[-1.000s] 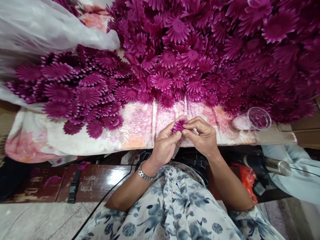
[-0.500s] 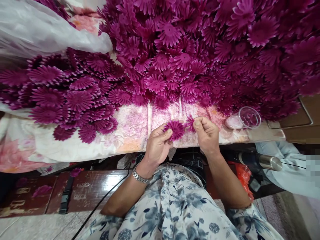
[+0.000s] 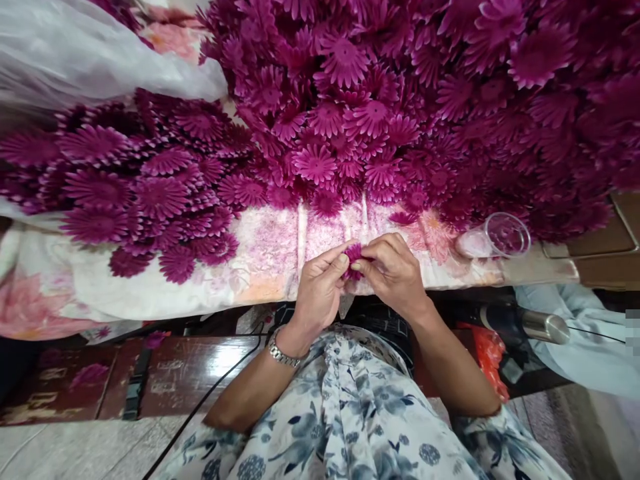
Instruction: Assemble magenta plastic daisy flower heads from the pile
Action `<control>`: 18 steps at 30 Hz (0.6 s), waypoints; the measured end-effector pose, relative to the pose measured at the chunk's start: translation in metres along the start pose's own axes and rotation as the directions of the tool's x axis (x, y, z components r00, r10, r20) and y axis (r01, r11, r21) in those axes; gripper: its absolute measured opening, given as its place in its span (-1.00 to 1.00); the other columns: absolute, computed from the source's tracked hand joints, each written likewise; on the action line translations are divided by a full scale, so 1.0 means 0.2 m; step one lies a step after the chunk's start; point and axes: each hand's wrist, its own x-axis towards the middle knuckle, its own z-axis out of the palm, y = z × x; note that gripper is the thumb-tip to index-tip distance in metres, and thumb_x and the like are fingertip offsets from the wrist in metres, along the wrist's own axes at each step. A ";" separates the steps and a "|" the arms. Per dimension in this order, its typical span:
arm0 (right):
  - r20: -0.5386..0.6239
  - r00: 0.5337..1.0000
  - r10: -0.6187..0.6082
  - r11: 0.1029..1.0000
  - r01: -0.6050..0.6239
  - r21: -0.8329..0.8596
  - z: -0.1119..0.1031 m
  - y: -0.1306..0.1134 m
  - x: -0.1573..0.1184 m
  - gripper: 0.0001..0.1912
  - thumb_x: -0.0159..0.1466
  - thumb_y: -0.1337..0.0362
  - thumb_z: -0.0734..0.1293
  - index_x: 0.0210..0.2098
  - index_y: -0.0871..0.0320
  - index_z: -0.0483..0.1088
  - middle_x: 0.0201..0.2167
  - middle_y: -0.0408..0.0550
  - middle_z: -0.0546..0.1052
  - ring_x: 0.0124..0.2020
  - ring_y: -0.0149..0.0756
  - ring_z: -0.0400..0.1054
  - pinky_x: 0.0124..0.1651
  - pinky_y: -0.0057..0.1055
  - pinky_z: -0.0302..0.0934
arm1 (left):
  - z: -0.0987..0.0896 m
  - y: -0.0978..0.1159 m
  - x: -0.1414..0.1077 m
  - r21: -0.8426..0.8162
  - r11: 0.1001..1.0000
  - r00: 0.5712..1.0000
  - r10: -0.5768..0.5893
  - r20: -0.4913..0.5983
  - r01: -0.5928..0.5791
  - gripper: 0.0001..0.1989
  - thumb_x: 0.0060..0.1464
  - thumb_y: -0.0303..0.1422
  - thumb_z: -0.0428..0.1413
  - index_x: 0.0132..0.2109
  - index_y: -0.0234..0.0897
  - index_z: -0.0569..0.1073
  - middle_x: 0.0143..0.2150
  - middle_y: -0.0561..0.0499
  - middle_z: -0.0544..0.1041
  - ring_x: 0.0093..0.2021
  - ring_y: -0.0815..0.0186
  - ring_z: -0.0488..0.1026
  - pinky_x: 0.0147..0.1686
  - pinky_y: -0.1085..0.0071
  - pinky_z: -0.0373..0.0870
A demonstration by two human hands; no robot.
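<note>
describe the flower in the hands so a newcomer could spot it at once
Find the big heap of purple flowers on the floral cloth. Below it in view, by the cloth's edge, the left hand and right hand meet at one purple flower. Unlike its neighbours in the heap, it is held.

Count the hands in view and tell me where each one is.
2: the left hand holds a purple flower over the floral cloth; the right hand pinches at it from the right. Any others would be hidden.
</note>
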 end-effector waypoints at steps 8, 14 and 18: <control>-0.108 0.988 0.113 0.993 -0.116 -0.029 -0.06 0.09 0.02 -0.80 0.30 0.31 0.21 -0.47 0.15 0.32 -0.56 -0.15 0.38 -0.46 -0.40 0.27 -0.37 -0.43 0.19 | -0.02 -0.01 0.00 -0.008 0.999 0.999 0.034 -0.032 -0.035 -0.74 -0.29 -0.34 0.34 -0.33 -0.30 0.61 -0.51 0.01 0.55 -0.56 0.43 0.38 -0.57 0.52 0.30; -0.227 0.961 0.155 0.887 -0.237 -0.396 -0.15 0.17 0.07 -0.79 0.25 0.17 0.27 -0.21 0.14 0.42 -0.21 0.06 0.47 -0.13 -0.15 0.30 -0.05 -0.15 0.14 | 0.00 -0.01 0.01 -0.047 0.999 0.997 0.017 -0.073 -0.020 -0.75 -0.31 -0.36 0.34 -0.36 -0.33 0.59 -0.49 0.02 0.55 -0.53 0.44 0.40 -0.54 0.54 0.29; 0.064 0.998 0.011 0.995 -0.005 -0.102 -0.08 0.05 0.04 -0.86 0.24 0.18 0.29 -0.31 0.12 0.36 -0.43 -0.08 0.45 -0.35 -0.30 0.29 -0.24 -0.33 0.20 | 0.01 -0.01 0.01 -0.034 0.998 0.997 0.052 -0.049 -0.054 -0.78 -0.26 -0.35 0.32 -0.37 -0.35 0.58 -0.54 0.05 0.50 -0.56 0.47 0.33 -0.58 0.55 0.23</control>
